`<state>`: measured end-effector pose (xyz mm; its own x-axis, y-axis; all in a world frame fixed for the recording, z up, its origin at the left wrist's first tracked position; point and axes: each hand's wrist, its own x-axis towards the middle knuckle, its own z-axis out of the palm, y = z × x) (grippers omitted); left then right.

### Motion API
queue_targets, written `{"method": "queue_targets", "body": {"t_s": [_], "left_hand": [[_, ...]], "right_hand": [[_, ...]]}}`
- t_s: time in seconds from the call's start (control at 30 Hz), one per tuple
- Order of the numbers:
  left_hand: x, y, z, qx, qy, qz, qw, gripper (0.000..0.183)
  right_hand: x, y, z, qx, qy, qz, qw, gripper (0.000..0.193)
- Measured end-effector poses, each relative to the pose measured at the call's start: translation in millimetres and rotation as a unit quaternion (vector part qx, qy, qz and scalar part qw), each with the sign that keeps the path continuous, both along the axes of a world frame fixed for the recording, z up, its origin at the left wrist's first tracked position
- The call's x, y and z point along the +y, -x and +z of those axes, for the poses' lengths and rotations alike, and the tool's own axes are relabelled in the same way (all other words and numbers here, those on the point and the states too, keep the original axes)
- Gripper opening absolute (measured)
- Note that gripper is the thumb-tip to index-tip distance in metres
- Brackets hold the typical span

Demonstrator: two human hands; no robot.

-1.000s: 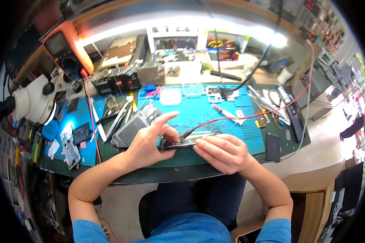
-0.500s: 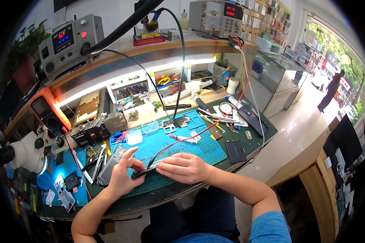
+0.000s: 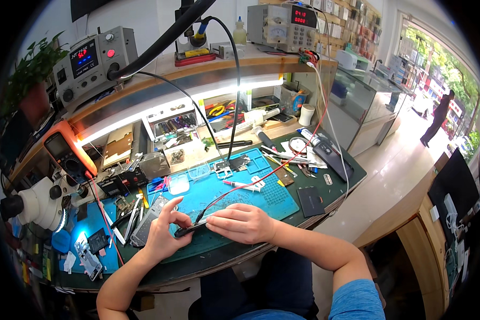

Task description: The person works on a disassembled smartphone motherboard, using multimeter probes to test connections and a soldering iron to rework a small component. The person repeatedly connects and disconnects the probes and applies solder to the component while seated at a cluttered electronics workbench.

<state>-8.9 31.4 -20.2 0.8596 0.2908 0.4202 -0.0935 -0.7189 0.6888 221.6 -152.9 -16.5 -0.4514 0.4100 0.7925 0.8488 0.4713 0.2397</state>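
A thin dark slab (image 3: 183, 232), apparently a phone seen nearly edge-on, is held tilted above the near edge of the blue work mat (image 3: 234, 205). My left hand (image 3: 164, 234) grips its left end, with the index finger raised and curved over it. At the other end my right hand (image 3: 242, 223) is closed, its fingers together along the upper side. A black clip (image 3: 199, 217) on a red lead (image 3: 229, 193) meets the slab between my hands. What exactly it touches is hidden by my fingers.
Near the mat lie a syringe (image 3: 242, 186), a black flat rectangle (image 3: 310, 201) and a grey metal plate (image 3: 150, 221). An orange multimeter (image 3: 66, 152) and a microscope (image 3: 34, 202) stand left. A power supply (image 3: 274, 24) and soldering station (image 3: 93, 58) sit on the shelf.
The whole view has shifted slightly. My hands keep nearly the same grip on the slab, and the clip stays between them.
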Motion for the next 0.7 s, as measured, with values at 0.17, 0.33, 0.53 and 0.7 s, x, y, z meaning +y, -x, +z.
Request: {"method": "queue_targets", "body": {"t_s": [0.17,0.33,0.53,0.7], "left_hand": [[-0.9,-1.6,1.0,0.004,0.006,0.001,1.000,0.098],[-0.9,-1.2,0.5,-0.001,0.015,0.001,1.000,0.097],[-0.6,-1.1,2.7,0.007,0.013,-0.003,1.000,0.096],[-0.1,-0.3,1.9,0.008,0.012,-0.002,1.000,0.097]], "right_hand": [[0.0,-0.3,0.2,0.001,-0.006,-0.001,1.000,0.031],[1.2,-0.2,-1.9,0.006,-0.003,0.003,1.000,0.028],[0.9,0.0,-0.8,0.004,-0.002,0.000,1.000,0.027],[0.5,0.5,0.4,0.001,-0.002,-0.001,1.000,0.028]]}}
